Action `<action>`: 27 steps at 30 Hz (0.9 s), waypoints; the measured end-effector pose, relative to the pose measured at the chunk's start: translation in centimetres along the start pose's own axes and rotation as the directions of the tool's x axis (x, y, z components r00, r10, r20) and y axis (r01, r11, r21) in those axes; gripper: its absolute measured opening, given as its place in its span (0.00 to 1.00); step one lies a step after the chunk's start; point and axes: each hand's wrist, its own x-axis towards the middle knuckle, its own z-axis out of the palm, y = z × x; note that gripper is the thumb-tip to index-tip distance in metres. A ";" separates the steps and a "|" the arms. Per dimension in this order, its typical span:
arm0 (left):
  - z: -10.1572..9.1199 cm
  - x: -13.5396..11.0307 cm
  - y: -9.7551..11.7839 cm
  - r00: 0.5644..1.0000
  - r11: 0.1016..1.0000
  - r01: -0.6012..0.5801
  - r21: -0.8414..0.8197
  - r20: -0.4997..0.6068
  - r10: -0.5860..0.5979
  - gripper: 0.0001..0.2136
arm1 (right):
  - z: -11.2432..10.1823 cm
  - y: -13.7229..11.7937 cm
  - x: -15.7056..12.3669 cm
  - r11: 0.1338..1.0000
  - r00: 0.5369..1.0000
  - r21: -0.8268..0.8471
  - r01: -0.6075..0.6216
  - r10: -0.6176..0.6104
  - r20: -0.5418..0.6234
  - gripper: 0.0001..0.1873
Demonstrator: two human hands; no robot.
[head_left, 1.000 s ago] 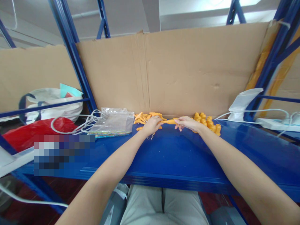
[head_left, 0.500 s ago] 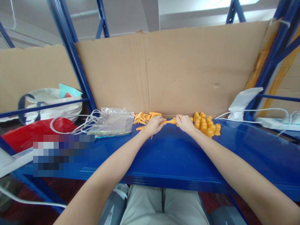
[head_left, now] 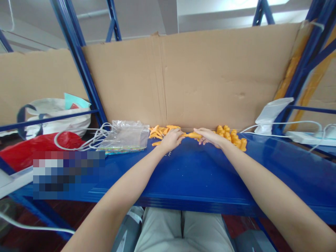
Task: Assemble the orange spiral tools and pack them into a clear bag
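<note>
Big backdrop first: a tall cardboard sheet [head_left: 210,80] stands at twelve o'clock, and below it spreads the blue surface [head_left: 189,175]. Reading the clock from the middle of that surface, a stack of clear plastic bags [head_left: 131,134] lies at ten. Over at two, a bunch of orange cups [head_left: 232,137] sits close together; round at eleven, loose orange pieces [head_left: 156,132] lie in a tangle.

Now the hands, both busy at twelve! The left hand [head_left: 172,139] is pinched on the nine o'clock end of a slim orange piece [head_left: 193,135]; the right hand [head_left: 210,136] has its fingers closed over the three o'clock end. Whether the piece touches the surface, I can't tell.

It looks like moulded plastic, so I'd call it light and stiff, maybe a touch slick. Best grip, in my judgement: the thicker part by the right hand, going gently at the narrow neck near the left, likely the weak spot.

And smallest of all, metal curls [head_left: 169,153] peek out at six o'clock from the left hand.
</note>
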 end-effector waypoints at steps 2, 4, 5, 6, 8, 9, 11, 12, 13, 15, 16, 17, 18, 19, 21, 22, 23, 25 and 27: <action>0.1 0.0 -0.3 1.000 1.000 0.025 -0.002 -0.005 -0.025 0.06 | -0.7 0.1 -0.2 0.999 0.998 0.032 0.031 -0.032 0.049 0.13; 0.0 -0.1 -0.5 0.999 0.999 0.039 -0.009 -0.017 -0.039 0.06 | -1.2 0.3 -0.2 0.996 0.994 0.022 0.081 -0.082 0.076 0.12; 0.0 -0.1 -0.6 0.999 0.999 0.041 -0.013 -0.024 -0.042 0.06 | -1.3 0.4 -0.1 0.994 0.991 0.004 0.109 -0.109 0.082 0.10; 0.0 -0.1 -0.6 0.999 0.999 0.041 -0.018 -0.033 -0.042 0.06 | -1.5 0.5 0.0 0.991 0.988 -0.016 0.135 -0.133 0.083 0.09; 0.0 -0.2 -0.6 0.998 0.999 0.036 -0.026 -0.050 -0.037 0.06 | -1.5 0.7 0.3 0.986 0.984 -0.047 0.161 -0.157 0.086 0.09; 0.0 -0.2 -0.6 0.998 0.999 0.032 -0.029 -0.055 -0.033 0.06 | -1.5 0.7 0.4 0.986 0.984 -0.051 0.161 -0.156 0.090 0.10; -0.1 -0.3 -0.5 0.998 0.999 0.024 -0.029 -0.061 -0.026 0.06 | -1.5 0.6 0.5 0.989 0.986 -0.046 0.144 -0.139 0.096 0.13; 0.0 -0.3 -0.5 0.998 0.999 0.022 -0.027 -0.061 -0.024 0.06 | -1.5 0.6 0.5 0.991 0.987 -0.042 0.131 -0.126 0.097 0.14; 0.0 -0.3 -0.4 0.998 0.999 0.021 -0.026 -0.060 -0.022 0.06 | -1.4 0.6 0.5 0.992 0.989 -0.038 0.118 -0.113 0.095 0.15; 0.0 -0.4 -0.3 0.998 0.999 0.019 -0.028 -0.058 -0.020 0.06 | -1.4 0.5 0.4 0.995 0.991 -0.027 0.098 -0.095 0.089 0.17; 0.1 -0.4 -0.3 0.998 0.999 0.016 -0.030 -0.057 -0.018 0.06 | -1.3 0.5 0.3 0.996 0.992 -0.018 0.090 -0.088 0.087 0.17; 0.1 -0.4 -0.3 0.998 0.999 0.013 -0.033 -0.056 -0.015 0.06 | -1.3 0.5 0.3 0.997 0.993 -0.007 0.083 -0.082 0.084 0.18; 0.1 -0.5 -0.3 0.998 0.999 0.010 -0.034 -0.059 -0.012 0.06 | -1.3 0.5 0.2 0.997 0.994 0.008 0.077 -0.078 0.080 0.18; 0.2 -0.5 -0.3 0.998 0.999 0.008 -0.035 -0.063 -0.010 0.06 | -1.2 0.5 0.2 0.997 0.995 0.022 0.070 -0.072 0.076 0.18; 0.2 -0.5 -0.4 0.997 1.000 0.005 -0.030 -0.074 -0.007 0.07 | -1.1 0.6 0.2 0.997 0.996 0.051 0.052 -0.056 0.068 0.18; 0.2 -0.5 -0.4 0.997 1.000 0.005 -0.027 -0.077 -0.007 0.06 | -1.0 0.7 0.2 0.997 0.997 0.066 0.041 -0.045 0.065 0.18; 0.2 -0.5 -0.4 0.997 1.000 0.006 -0.023 -0.077 -0.008 0.06 | -1.0 0.7 0.3 0.996 0.997 0.082 0.029 -0.034 0.065 0.18; 0.2 -0.5 -0.4 0.997 1.000 0.010 -0.018 -0.073 -0.011 0.06 | -0.8 0.8 0.4 0.994 0.997 0.112 -0.002 -0.006 0.071 0.19; 0.2 -0.6 -0.3 0.998 1.000 0.015 -0.015 -0.065 -0.016 0.06 | -0.7 0.9 0.5 0.990 0.996 0.136 -0.037 0.026 0.080 0.19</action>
